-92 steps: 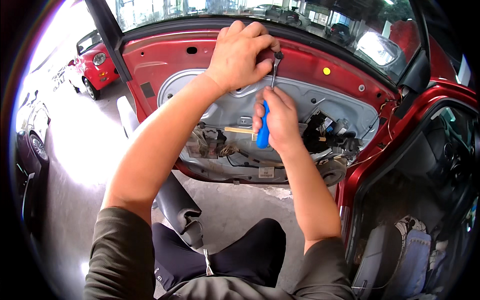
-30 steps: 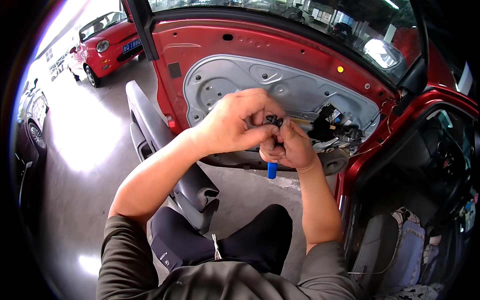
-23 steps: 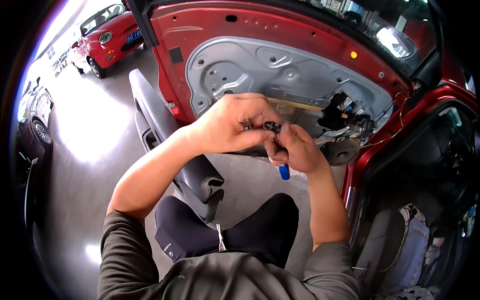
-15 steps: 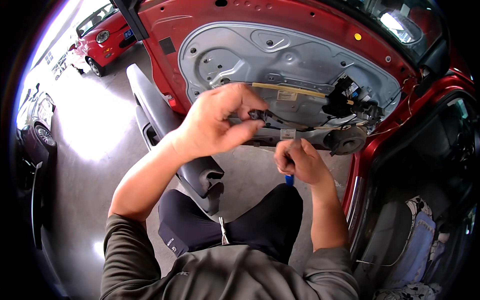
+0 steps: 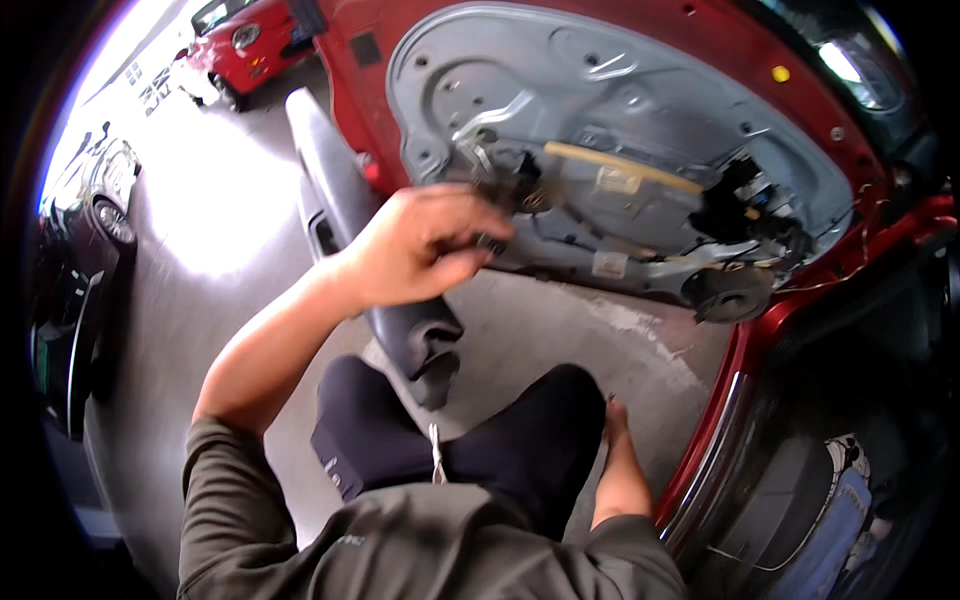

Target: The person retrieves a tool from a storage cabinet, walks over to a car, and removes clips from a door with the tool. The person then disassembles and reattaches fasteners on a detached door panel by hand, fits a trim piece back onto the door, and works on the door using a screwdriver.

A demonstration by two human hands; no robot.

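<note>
My left hand (image 5: 425, 245) is raised in front of the opened-up car door (image 5: 480, 95), thumb and fingers closed on a small black plug (image 5: 490, 243). Blur hides the plug's exact shape. Just beyond my fingers is a dark mechanism (image 5: 525, 180) low on the door's grey metal panel (image 5: 640, 100). Down beside my right thigh hangs my right hand (image 5: 617, 418); the leg covers most of its fingers, so whatever it may hold is hidden.
A removed door trim panel (image 5: 345, 200) stands on the floor left of the door. A round speaker (image 5: 735, 294) sits low on the door, by the sill (image 5: 715, 440). A red car (image 5: 265, 50) and a dark car (image 5: 95, 220) are parked to the left.
My right hand, with a blue-ended item below it earlier, has dropped from before the door to beside my thigh. My left hand remains raised with the plug. The view has shifted.
</note>
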